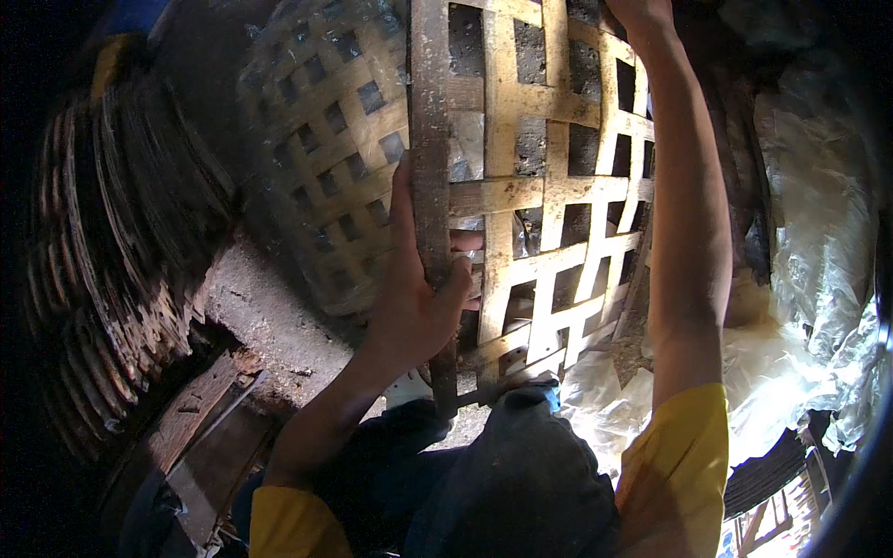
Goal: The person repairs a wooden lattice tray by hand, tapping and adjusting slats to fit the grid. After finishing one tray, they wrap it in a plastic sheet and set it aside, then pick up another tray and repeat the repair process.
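The camera sits on the head and looks down, from close up, at the left hand (419,302) and woven panel (555,189).

Woven panel (555,189) blocks ahead; floor (265,302) left seemingly free

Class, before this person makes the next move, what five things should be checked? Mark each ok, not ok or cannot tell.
1. Left grip around the edge bar of the woven frame: ok.
2. Right grip secure: cannot tell; the picture's top edge cuts it off.
3. Knee clear of the frame's lower end: cannot tell; they overlap in view.
4. Second lattice apart from the frame: cannot tell; the frame partly hides it.
5. Surroundings tidy: not ok; ragged strips stand left, crumpled plastic right.
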The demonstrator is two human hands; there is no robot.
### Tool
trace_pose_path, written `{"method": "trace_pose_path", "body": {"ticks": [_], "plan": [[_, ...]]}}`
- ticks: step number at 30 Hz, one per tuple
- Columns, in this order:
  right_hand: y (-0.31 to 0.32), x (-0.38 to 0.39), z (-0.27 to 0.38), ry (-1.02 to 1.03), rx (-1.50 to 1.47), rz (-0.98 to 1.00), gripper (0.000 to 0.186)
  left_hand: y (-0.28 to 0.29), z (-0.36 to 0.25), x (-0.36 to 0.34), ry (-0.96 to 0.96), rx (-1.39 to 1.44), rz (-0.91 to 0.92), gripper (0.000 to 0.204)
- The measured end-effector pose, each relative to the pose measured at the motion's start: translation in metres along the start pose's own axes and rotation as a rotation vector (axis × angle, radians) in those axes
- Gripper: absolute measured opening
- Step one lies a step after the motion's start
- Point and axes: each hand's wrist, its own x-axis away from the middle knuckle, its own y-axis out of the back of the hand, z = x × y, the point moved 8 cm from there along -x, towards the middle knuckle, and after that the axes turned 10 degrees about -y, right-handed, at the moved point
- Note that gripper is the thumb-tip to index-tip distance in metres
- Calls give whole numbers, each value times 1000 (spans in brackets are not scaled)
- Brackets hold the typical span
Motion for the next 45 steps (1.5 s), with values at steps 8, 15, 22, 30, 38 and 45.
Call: {"method": "trace_pose_path", "body": {"ticks": [8,15,22,30,38,45], "plan": [[72,213,-102,-92,-332,66,22,9,12,2,-153,-206,-48,89],[114,425,-179,-301,-90,247,17,8,6,-2,-196,-199,-77,84],[110,429,-170,-276,49,233,20,3,-3,-3,-222,-134,-126,87],[104,431,-181,-326,56,347,18,5,-11,-2,-284,-138,-109,84],[118,370,-93,205,72,345,47,-1,-18,2,-202,-33,-74,86],[104,373,-67,115,95,416,48,1,-15,2,-203,-70,-66,88]]}}
